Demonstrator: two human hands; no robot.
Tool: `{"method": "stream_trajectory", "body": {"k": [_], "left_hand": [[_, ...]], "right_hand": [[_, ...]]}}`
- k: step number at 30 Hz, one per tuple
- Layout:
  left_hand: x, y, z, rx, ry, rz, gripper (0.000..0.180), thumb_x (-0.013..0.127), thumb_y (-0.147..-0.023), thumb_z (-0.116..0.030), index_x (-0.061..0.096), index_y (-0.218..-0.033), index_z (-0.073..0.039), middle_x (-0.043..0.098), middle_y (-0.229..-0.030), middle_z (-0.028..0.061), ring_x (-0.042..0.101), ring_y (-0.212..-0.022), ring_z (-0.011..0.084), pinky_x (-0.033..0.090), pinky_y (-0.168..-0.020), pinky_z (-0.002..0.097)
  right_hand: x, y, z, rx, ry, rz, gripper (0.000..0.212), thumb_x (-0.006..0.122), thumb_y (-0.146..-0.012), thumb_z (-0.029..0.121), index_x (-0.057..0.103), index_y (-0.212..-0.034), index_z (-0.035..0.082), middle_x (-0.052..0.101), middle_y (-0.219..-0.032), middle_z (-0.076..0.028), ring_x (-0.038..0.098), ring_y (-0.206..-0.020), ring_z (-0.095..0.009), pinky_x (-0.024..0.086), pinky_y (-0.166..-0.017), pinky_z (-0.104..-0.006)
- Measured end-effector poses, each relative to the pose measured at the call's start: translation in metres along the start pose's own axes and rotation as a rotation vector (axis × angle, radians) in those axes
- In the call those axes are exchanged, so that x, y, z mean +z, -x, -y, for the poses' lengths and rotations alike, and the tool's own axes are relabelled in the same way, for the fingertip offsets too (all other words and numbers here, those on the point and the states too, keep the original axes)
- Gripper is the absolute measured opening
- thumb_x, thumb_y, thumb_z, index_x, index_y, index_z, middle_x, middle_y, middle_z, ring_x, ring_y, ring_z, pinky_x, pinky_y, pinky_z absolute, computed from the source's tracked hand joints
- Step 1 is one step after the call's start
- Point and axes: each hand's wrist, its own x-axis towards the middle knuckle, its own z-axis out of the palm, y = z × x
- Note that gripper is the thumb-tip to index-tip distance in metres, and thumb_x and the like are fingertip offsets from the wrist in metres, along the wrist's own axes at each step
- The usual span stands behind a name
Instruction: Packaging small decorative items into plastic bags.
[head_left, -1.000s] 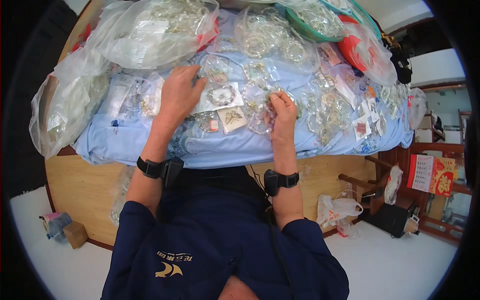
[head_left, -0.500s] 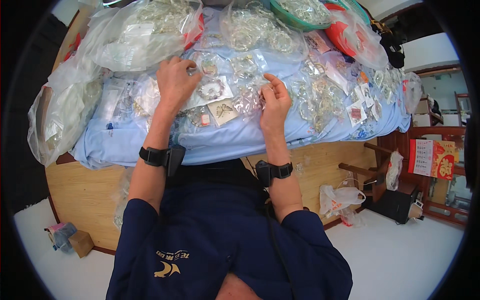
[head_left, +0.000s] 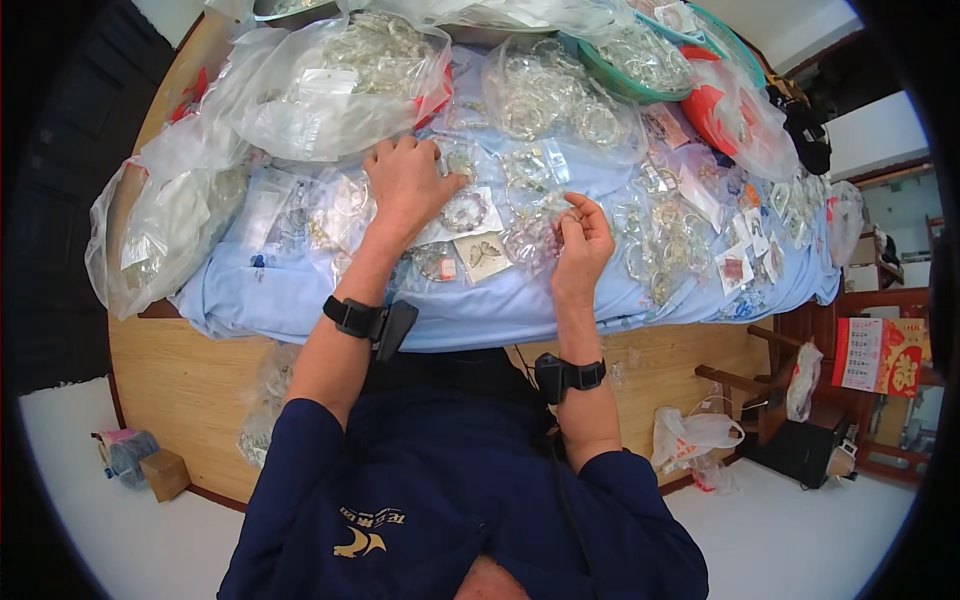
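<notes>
Curling with thumb and fingertips close together, the bare right hand [head_left: 583, 242] is at the right edge of a clear plastic packet of pinkish-purple beads [head_left: 530, 243], though whether it grips cannot be told; the bare left hand [head_left: 410, 188], loosely spread with nothing visibly held, is beside a purplish beaded bracelet on a white card [head_left: 464, 211]. Over the light-blue patterned cloth [head_left: 500, 312], the packet should prove light, limp and slippery, best pinched by its flat edge.
</notes>
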Motion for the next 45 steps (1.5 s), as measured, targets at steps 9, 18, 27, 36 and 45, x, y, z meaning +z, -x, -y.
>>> {"method": "stream_trajectory", "body": {"k": [9,18,27,36,45], "left_hand": [[0.009,-0.005,0.025,-0.058,0.531,-0.029,0.022,0.075,-0.07,-0.02,0.064,-0.078,-0.003,0.063,-0.082,0.0068,0.059,-0.081,0.0213,0.046,-0.076,0.0328],[-0.051,0.039,0.044,-0.297,1.129,-0.184,0.01,0.067,-0.083,-0.005,0.059,-0.089,-0.001,0.061,-0.075,0.0019,0.051,-0.063,0.0064,0.041,-0.058,0.0212],[-0.066,0.077,0.085,-0.507,1.073,-0.169,0.026,0.064,-0.086,-0.004,0.06,-0.111,0.002,0.06,-0.073,0.0006,0.047,-0.058,0.004,0.036,-0.051,0.0201],[-0.054,0.084,0.097,-0.478,0.891,-0.158,0.036,0.064,-0.085,-0.004,0.058,-0.12,0.003,0.057,-0.077,0.0004,0.046,-0.058,0.0041,0.037,-0.052,0.0198],[-0.047,0.093,0.089,-0.431,0.562,-0.398,0.035,0.064,-0.086,-0.006,0.059,-0.119,0.003,0.058,-0.099,0.0042,0.049,-0.064,0.0049,0.042,-0.058,0.02]], "right_hand": [[0.002,0.0,0.002,-0.005,-0.005,-0.018,0.022,0.049,-0.084,-0.002,0.06,-0.103,-0.004,0.053,-0.075,0.001,0.046,-0.064,-0.005,0.035,-0.057,-0.0181],[-0.003,0.002,-0.003,-0.087,-0.032,-0.098,0.013,0.048,-0.084,0.0,0.061,-0.086,-0.001,0.048,-0.064,0.002,0.04,-0.056,-0.003,0.03,-0.049,-0.0192],[0.002,0.004,-0.001,-0.133,0.208,-0.022,0.013,0.051,-0.084,0.001,0.064,-0.084,-0.001,0.046,-0.06,0.006,0.036,-0.051,-0.002,0.026,-0.046,-0.0195],[-0.021,-0.02,0.035,-0.246,0.746,0.052,0.012,0.057,-0.083,0.003,0.067,-0.087,0.001,0.053,-0.06,0.002,0.041,-0.048,-0.009,0.035,-0.048,-0.0254],[-0.027,-0.026,0.024,-0.6,1.118,-0.079,0.013,0.063,-0.074,0.002,0.069,-0.085,0.006,0.06,-0.079,-0.008,0.053,-0.078,-0.028,0.044,-0.071,-0.038]]}}
